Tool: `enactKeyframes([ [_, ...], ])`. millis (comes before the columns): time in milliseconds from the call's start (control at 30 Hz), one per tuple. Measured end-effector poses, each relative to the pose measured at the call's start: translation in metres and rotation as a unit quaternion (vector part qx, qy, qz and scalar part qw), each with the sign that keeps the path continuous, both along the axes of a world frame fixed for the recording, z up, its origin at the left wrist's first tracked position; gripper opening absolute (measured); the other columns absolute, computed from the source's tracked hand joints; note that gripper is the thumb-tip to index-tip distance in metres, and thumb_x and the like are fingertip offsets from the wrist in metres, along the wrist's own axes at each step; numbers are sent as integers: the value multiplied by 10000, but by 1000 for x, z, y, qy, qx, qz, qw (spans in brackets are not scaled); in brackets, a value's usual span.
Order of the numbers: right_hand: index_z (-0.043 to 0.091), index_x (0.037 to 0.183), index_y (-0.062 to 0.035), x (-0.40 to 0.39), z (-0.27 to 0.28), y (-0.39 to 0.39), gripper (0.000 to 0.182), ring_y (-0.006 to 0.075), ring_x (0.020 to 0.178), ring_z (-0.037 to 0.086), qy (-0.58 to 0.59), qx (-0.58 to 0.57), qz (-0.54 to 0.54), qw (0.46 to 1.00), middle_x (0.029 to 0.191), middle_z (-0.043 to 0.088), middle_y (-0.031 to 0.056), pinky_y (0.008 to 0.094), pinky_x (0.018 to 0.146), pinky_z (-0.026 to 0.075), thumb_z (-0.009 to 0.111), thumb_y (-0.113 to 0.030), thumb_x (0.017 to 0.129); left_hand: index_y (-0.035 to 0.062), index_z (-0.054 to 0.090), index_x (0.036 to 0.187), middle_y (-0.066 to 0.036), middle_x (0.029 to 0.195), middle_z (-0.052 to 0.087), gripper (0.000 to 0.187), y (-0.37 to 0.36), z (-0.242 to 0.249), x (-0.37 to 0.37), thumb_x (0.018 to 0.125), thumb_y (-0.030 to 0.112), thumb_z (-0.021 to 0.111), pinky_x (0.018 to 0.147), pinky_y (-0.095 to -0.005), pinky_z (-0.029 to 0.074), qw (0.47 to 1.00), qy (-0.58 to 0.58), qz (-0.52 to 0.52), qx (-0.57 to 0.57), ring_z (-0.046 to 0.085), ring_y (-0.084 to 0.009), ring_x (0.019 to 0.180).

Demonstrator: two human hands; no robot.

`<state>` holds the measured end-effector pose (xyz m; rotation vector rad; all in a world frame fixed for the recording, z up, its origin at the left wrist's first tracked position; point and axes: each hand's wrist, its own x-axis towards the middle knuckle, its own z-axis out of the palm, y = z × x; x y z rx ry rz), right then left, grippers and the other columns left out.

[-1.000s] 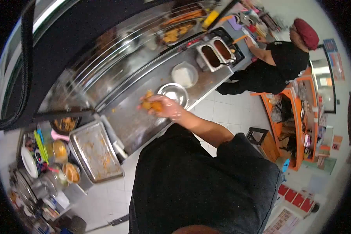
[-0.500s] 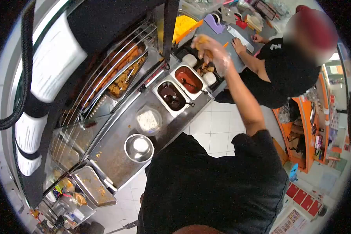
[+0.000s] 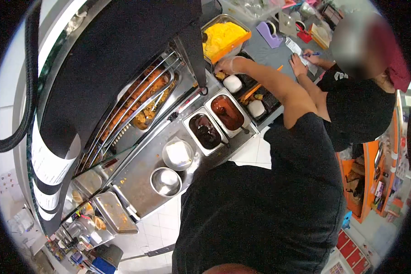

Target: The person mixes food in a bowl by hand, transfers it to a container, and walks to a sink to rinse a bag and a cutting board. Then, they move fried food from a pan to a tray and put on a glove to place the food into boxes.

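Observation:
My right hand (image 3: 227,66), in a clear plastic glove, reaches down into the far end of a black meal tray (image 3: 248,81). Its fingers are closed around yellow-brown food pieces (image 3: 220,75), just beside a white mound of rice (image 3: 233,83). A second black tray (image 3: 270,101) lies alongside, holding another rice mound (image 3: 256,108) and some brown food. An orange stick-like item (image 3: 251,91) rests between the trays. Nearer to me are a steel pan of red sauce (image 3: 227,112) and one of dark sauce (image 3: 204,130), each with a ladle. My left hand is out of sight.
Past my hand stands a pan of yellow food (image 3: 223,39). A steel bowl (image 3: 165,181) and a clear bowl with white contents (image 3: 178,154) sit on the counter. Behind glass is a food display (image 3: 146,102). A co-worker (image 3: 356,105) writes on paper at right.
My right hand has come down from above the trays into the nearer one, carrying the food pieces. The view has shifted, and the co-worker's head has bent lower over the paper.

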<state>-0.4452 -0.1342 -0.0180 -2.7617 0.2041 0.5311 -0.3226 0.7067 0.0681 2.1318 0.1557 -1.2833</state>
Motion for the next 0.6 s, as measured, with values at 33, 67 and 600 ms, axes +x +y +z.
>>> enactKeyframes([
  [33, 698, 984, -119, -1, 34, 14, 123, 228, 984, 630, 31, -2, -67, 997, 1080, 669, 87, 361, 813, 499, 673, -152, 868, -38, 579, 1160, -122, 1047, 664, 336, -2, -1, 0, 1001, 254, 527, 861, -300, 470, 1000, 0, 0, 1, 616, -189, 967],
  [67, 698, 984, -119, -2, 25, 10, 123, 228, 984, 630, 32, -2, -65, 997, 1080, 669, 87, 361, 813, 499, 673, -152, 868, -38, 579, 1160, -122, 1047, 664, 336, -2, -1, -2, 1001, 253, 528, 862, -300, 470, 1000, 1, 2, 3, 616, -190, 967],
  [600, 660, 1126, -140, -16, 64, 19, 337, 317, 958, 651, 44, -60, -31, 997, 1032, 685, 130, 451, 797, 510, 646, -125, 789, -42, 578, 1159, -123, 1048, 663, 333, 20, 4, -11, 996, 245, 539, 869, -300, 470, 999, 5, -31, -6, 614, -195, 976],
])
